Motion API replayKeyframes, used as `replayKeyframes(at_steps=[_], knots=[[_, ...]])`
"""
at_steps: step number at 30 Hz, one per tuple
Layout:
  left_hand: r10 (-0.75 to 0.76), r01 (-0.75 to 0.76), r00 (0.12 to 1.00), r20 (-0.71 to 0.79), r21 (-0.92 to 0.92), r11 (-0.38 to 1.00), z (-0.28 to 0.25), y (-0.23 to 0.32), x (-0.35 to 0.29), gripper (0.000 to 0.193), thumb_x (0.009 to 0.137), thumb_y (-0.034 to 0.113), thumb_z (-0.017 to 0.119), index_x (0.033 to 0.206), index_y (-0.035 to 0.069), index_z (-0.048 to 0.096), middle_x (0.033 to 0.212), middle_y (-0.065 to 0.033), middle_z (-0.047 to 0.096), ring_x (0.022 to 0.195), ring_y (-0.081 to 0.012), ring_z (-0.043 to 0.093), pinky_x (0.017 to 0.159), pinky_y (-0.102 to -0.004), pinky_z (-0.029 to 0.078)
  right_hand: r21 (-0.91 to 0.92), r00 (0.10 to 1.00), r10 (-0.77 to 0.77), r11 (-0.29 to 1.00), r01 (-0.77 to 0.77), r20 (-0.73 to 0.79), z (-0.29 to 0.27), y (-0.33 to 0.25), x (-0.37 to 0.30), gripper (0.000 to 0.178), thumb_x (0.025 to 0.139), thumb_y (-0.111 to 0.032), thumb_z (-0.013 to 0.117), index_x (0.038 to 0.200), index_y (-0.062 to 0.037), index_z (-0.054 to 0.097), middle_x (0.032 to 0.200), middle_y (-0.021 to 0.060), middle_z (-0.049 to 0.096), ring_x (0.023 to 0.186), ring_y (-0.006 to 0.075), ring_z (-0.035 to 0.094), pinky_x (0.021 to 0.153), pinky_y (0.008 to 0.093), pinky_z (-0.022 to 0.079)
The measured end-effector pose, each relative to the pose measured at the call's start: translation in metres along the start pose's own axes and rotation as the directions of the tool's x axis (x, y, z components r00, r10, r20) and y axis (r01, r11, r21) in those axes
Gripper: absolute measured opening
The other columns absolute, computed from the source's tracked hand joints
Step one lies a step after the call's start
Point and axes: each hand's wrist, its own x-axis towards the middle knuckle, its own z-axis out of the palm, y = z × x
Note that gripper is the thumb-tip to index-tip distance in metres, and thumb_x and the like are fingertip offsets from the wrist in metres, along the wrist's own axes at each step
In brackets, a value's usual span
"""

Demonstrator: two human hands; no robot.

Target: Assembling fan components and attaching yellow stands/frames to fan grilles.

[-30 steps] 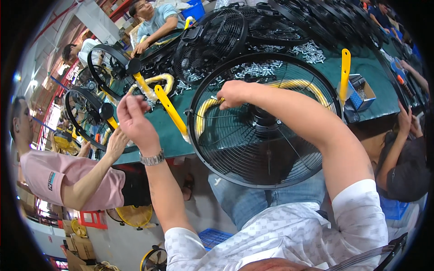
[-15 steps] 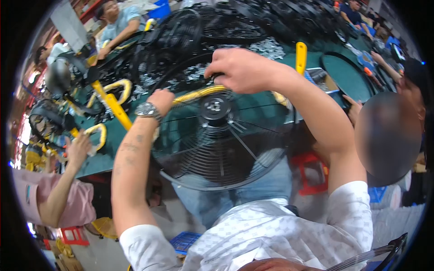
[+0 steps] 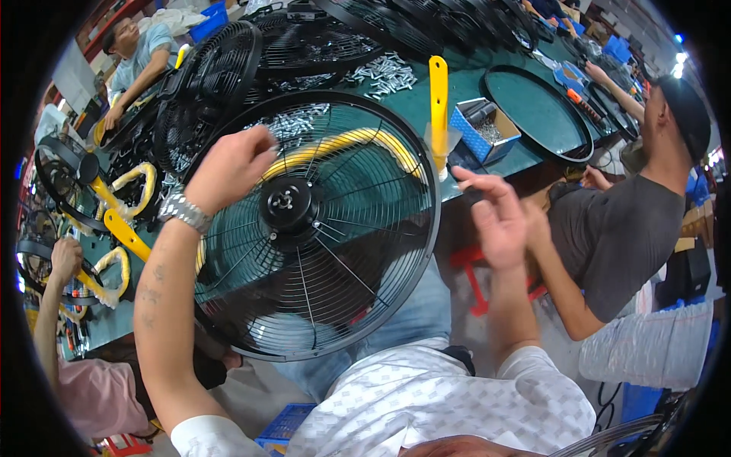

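A round black wire fan guard [image 3: 343, 293] leans against the table edge in front of me, its lower part over my lap. Its black hub [image 3: 287, 204] faces up. Behind the wires shows a curved yellow tube [image 3: 350, 140]. My left hand [image 3: 232, 167], with a metal watch at the wrist, is closed over the guard's upper left, near the tube's end; whatever its fingers grip is hidden. To the right of the rim, in the air, my right hand [image 3: 499, 221] is slightly blurred, with fingers apart and nothing visible in it.
Beyond the guard lie heaps of screws [image 3: 384, 75] and stacked black fan guards [image 3: 316, 42]. A yellow bracket [image 3: 438, 107] stands by a blue box [image 3: 487, 131] of small parts. A black ring [image 3: 544, 114] lies farther right. Co-workers sit close on both sides.
My right hand has left the guard's top and swung right and down. My left hand has moved left and up. The guard shifted left in view as my view turned.
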Motion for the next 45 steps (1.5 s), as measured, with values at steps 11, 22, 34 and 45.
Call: replayKeyframes(at_steps=[11, 22, 34, 45], knots=[[0.104, -0.073, 0.991, 0.088, -0.297, 0.952, 0.106, 0.108, 0.064, 0.020, 0.084, 0.016, 0.067, 0.091, -0.003, 0.069, 0.086, -0.0181, 0.068, 0.078, -0.0320, 0.066, 0.073, -0.0383, 0.051, -0.258, 0.993, -0.062, 0.965, 0.036, -0.096, 0.044, 0.004, -0.027, 0.028, 0.088, -0.011, 0.068, 0.114, -0.0007, 0.061, 0.128, 0.0223, 0.057, 0.126, 0.0321, 0.053, 0.101, 0.0366, 0.042], [0.171, -0.174, 0.985, -0.035, -0.282, 0.944, 0.129, 0.137, 0.063, 0.011, 0.083, 0.007, 0.069, 0.090, -0.001, 0.069, 0.084, -0.0121, 0.064, 0.071, -0.0230, 0.066, 0.065, -0.0320, 0.052, -0.150, 0.966, -0.136, 0.983, 0.105, -0.219, 0.053, -0.003, -0.044, 0.029, 0.085, -0.008, 0.072, 0.111, -0.0015, 0.059, 0.112, 0.0143, 0.063, 0.121, 0.0322, 0.055, 0.096, 0.0380, 0.047], [0.263, -0.264, 0.964, -0.041, -0.279, 0.923, 0.125, 0.147, 0.068, 0.025, 0.080, -0.003, 0.059, 0.104, 0.001, 0.059, 0.087, -0.0175, 0.062, 0.078, -0.0327, 0.063, 0.071, -0.0393, 0.051, -0.415, 0.962, -0.016, 0.904, -0.103, -0.273, -0.004, 0.034, -0.005, 0.021, 0.088, -0.006, 0.064, 0.108, -0.0024, 0.068, 0.084, 0.0077, 0.059, 0.071, 0.0164, 0.060, 0.065, 0.0283, 0.049], [0.406, -0.414, 0.905, 0.124, 0.044, 0.909, 0.106, 0.138, 0.074, 0.029, 0.082, 0.010, 0.063, 0.111, 0.009, 0.062, 0.088, -0.0133, 0.060, 0.086, -0.0311, 0.064, 0.072, -0.0422, 0.053, -0.686, 0.974, -0.212, 0.721, 0.100, -0.081, -0.005, 0.037, 0.027, 0.018, 0.081, -0.004, 0.068, 0.098, -0.0054, 0.068, 0.089, 0.0094, 0.060, 0.075, 0.0269, 0.064, 0.063, 0.0352, 0.052]])
